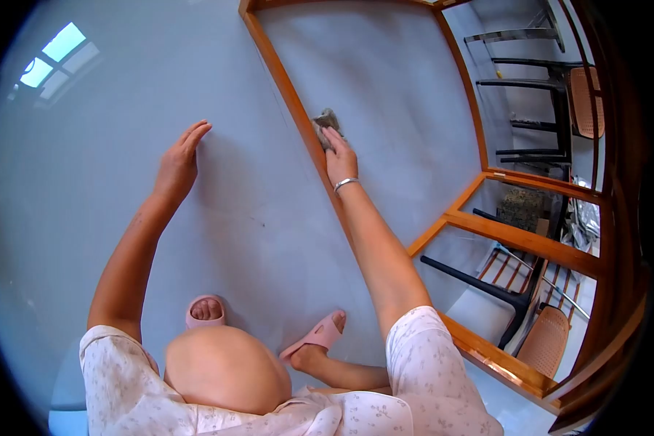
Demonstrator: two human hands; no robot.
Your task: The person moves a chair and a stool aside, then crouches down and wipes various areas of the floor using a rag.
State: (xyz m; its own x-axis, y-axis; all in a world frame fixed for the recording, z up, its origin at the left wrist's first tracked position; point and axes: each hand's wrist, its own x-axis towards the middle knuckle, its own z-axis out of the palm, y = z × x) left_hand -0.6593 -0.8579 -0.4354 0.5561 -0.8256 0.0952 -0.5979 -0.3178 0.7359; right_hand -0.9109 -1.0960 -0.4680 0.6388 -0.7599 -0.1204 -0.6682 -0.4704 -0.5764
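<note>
Being clamped in the grip of the right hand (341, 161), a gray cloth (328, 118) is pressed against the wooden frame (280, 74) beneath it, while the left hand (179, 163), well leftward, is held empty and unclenched, and wiping seems underway, though how much remains cannot be told.

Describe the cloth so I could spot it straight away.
Find the big orange-brown wooden frame and its long slanting bar near the middle of the view. Look along that bar to the person's right hand; the cloth is at its fingertips. Its crumpled, dull grey-brown look sets it apart from the smooth wood.
</note>
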